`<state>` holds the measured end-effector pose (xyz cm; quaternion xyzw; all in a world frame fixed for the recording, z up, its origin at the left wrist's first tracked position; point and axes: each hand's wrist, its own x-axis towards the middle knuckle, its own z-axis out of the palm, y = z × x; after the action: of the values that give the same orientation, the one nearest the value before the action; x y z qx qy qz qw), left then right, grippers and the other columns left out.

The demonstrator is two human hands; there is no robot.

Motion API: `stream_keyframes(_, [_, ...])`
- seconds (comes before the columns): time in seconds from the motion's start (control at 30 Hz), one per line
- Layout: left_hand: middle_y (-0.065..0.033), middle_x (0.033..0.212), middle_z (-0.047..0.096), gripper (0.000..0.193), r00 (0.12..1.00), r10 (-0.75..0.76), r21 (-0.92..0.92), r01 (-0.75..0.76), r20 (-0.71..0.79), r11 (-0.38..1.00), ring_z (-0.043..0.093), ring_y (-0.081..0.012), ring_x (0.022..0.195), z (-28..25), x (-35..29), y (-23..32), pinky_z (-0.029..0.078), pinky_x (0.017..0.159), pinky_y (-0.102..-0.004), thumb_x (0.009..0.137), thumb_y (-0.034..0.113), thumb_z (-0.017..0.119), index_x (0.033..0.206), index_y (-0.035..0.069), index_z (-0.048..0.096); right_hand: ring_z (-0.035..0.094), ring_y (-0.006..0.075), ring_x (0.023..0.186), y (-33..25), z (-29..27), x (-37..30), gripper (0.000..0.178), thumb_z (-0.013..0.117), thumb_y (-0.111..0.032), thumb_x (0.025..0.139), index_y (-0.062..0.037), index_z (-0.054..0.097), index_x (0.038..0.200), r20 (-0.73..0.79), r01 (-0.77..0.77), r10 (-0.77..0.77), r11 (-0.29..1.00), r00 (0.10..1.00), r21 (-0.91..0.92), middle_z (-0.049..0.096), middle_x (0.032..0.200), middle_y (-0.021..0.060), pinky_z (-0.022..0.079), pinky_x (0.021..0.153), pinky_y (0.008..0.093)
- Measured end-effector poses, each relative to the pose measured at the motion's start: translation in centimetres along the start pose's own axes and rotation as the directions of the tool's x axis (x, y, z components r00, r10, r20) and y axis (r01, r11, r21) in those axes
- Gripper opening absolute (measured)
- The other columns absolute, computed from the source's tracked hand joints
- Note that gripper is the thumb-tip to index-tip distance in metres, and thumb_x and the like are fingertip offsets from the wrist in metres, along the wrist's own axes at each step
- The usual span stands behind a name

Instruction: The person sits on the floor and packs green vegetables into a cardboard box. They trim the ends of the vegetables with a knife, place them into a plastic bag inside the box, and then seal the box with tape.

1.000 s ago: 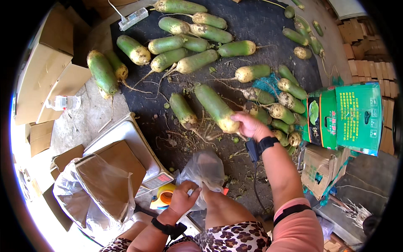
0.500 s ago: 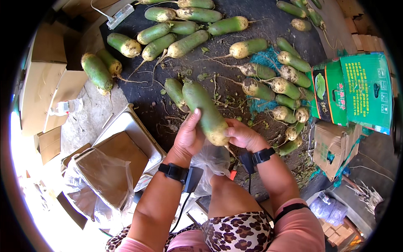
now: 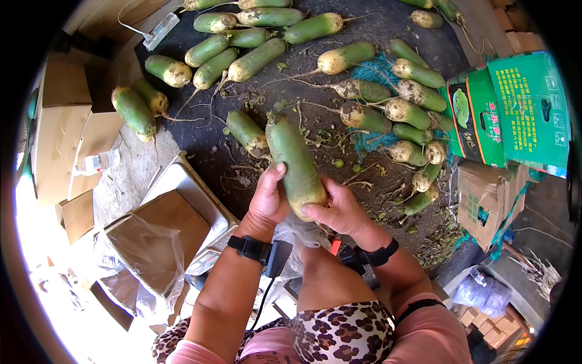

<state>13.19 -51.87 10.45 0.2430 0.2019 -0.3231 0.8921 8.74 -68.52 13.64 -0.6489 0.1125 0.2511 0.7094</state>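
Between both hands I hold a large green radish (image 3: 293, 159), its leaf end pointing away and its pale root end toward me. My left hand (image 3: 268, 195) is wrapped along its left side, thumb on top. My right hand (image 3: 337, 205) grips the lower right, with the thumb lying across the pale end. Just beyond my left hand, another green radish (image 3: 247, 133) lies on the dark, soil-strewn sheet (image 3: 200, 142). Many of my fingers are hidden beneath the held radish.
Several soil-marked radishes (image 3: 407, 112) lie at right on blue netting (image 3: 377, 70); more radishes (image 3: 257, 59) spread across the back. A green printed box (image 3: 485, 115) stands at right above a cardboard box (image 3: 488, 197). At left are a plastic-covered carton (image 3: 163, 227) and a power strip (image 3: 161, 31).
The held radish has turned more upright and come slightly nearer me. My right thumb has shifted across its pale end. The view has shifted slightly.
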Motion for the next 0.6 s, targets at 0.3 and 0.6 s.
stream_keyframes(0.3, [-0.0166, 0.133, 0.055, 0.077, 0.995, 0.029, -0.079, -0.022, 0.09, 0.997, 0.052, -0.0334, 0.124, 2.0, 0.4, 0.8, 0.038, 0.11, -0.0482, 0.077, 0.04, 0.077, 0.137, 0.002, 0.046, 0.064, 0.0366, 0.096, -2.5, -0.1, -0.2, 0.067, 0.082, -0.029, 0.066, 0.0024, 0.055, 0.118, -0.188, 0.132, -0.256, 0.856, 0.948, -0.501, 0.065, 0.104, 0.0214, 0.051, 0.085, 0.0416])
stream_keyframes(0.6, [-0.0154, 0.126, 0.058, 0.075, 0.999, 0.043, -0.122, -0.046, -0.026, 0.991, 0.054, -0.0328, 0.12, 0.6, 0.0, -0.1, 0.038, 0.109, -0.0473, 0.077, 0.042, 0.078, 0.133, 0.003, 0.048, 0.061, 0.0342, 0.105, -2.1, -1.1, -1.1, 0.072, 0.081, -0.029, 0.071, 0.0015, 0.049, 0.129, -0.093, 0.205, -0.324, 0.77, 0.941, -0.605, 0.061, 0.115, 0.019, 0.049, 0.088, 0.0431])
